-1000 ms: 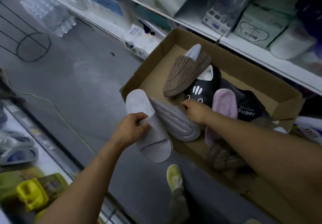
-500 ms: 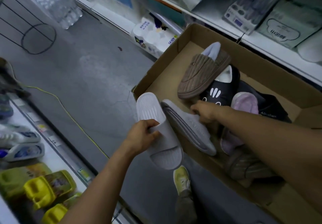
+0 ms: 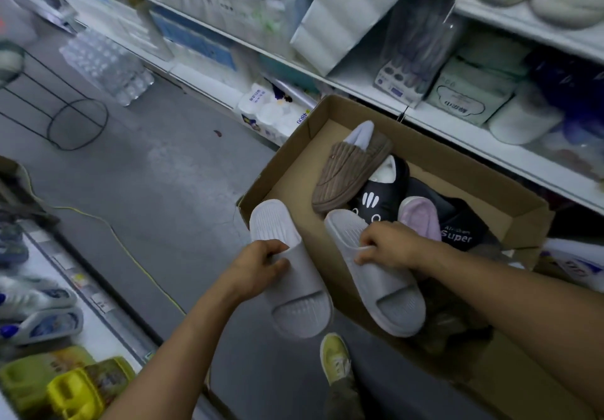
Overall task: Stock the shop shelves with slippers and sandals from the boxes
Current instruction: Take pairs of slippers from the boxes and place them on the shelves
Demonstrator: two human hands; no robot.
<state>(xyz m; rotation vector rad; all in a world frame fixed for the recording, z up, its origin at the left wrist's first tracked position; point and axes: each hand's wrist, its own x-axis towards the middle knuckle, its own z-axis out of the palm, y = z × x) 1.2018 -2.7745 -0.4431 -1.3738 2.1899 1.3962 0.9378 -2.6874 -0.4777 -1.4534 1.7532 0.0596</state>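
I hold a pair of pale grey slide slippers. My left hand [image 3: 258,267] grips the left grey slipper [image 3: 294,302] by its side, just outside the cardboard box [image 3: 291,155]. My right hand [image 3: 389,246] grips the right grey slipper [image 3: 385,295] at its edge, sole side down, over the box's near side. Further back in the box lie a brown ribbed slipper [image 3: 349,171], a black slipper with a white face print [image 3: 379,197], a pink slipper [image 3: 421,220] and a black slipper marked "Super" [image 3: 464,230].
White shelves [image 3: 457,128] with packaged goods run behind the box. A low shelf at the left holds yellow sandals [image 3: 68,387] and blue-grey sandals [image 3: 42,325]. A yellow cable [image 3: 130,256], a wire stand [image 3: 75,125] and bottled water packs [image 3: 108,63] are on the grey floor. My yellow shoe [image 3: 335,354] stands below.
My right hand has turned the second grey slipper upright and lifted it out of the box beside the first. The view has shifted up toward the shelves.
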